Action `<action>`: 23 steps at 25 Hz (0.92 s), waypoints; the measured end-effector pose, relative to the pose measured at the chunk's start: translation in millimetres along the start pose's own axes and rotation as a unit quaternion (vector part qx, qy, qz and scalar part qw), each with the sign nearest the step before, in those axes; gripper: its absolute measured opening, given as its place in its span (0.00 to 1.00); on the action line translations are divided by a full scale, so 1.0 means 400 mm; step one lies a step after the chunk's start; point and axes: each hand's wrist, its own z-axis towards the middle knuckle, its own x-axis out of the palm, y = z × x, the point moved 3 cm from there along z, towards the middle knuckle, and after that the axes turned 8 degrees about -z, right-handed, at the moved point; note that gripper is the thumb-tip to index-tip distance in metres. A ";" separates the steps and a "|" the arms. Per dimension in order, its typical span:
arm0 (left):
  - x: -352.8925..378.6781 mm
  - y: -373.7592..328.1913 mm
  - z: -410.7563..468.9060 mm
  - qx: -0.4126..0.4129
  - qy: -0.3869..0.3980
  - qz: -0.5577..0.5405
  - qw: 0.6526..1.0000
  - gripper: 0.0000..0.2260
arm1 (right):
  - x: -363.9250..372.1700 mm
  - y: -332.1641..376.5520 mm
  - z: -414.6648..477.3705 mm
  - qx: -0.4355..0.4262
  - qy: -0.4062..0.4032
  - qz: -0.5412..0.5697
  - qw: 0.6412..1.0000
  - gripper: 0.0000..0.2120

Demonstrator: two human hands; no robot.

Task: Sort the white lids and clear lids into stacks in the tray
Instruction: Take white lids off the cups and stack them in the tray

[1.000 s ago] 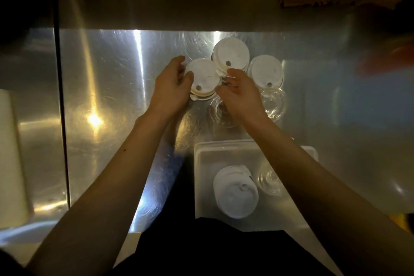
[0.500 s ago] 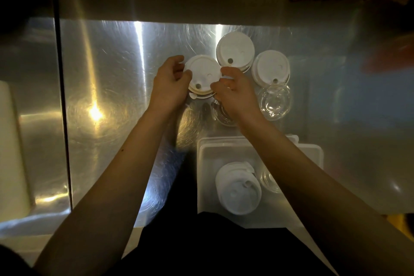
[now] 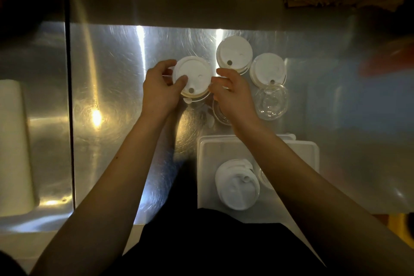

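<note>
Hands: left (image 3: 160, 87) pinching white lid (image 3: 193, 76), right (image 3: 233, 94) curled at its edge, grip unclear

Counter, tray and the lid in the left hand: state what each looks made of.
Counter: likely stainless steel, brushed; swirl scratches and bright glare streaks. Tray: seemingly plastic, whitish and semi-matte, with rounded moulded corners. Lid held by the left hand: opaque white, probably thin moulded plastic, with a raised rim and a sip hole.

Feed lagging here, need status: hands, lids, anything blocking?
Left hand gripping white lid on counter; right hand at its other edge, grip unclear. White stack in tray. Clear lid waiting. Nothing blocking.
</note>
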 end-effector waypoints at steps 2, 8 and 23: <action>0.000 -0.010 -0.012 0.006 -0.007 -0.012 1.000 0.19 | -0.010 -0.001 -0.011 -0.010 -0.009 -0.010 1.000 0.18; 0.027 -0.037 -0.028 0.009 0.002 -0.036 0.999 0.19 | -0.046 -0.005 -0.031 -0.020 -0.043 0.007 0.999 0.18; 0.171 -0.113 0.044 0.086 0.066 -0.002 0.994 0.18 | -0.115 -0.041 0.077 0.021 -0.106 0.057 0.992 0.20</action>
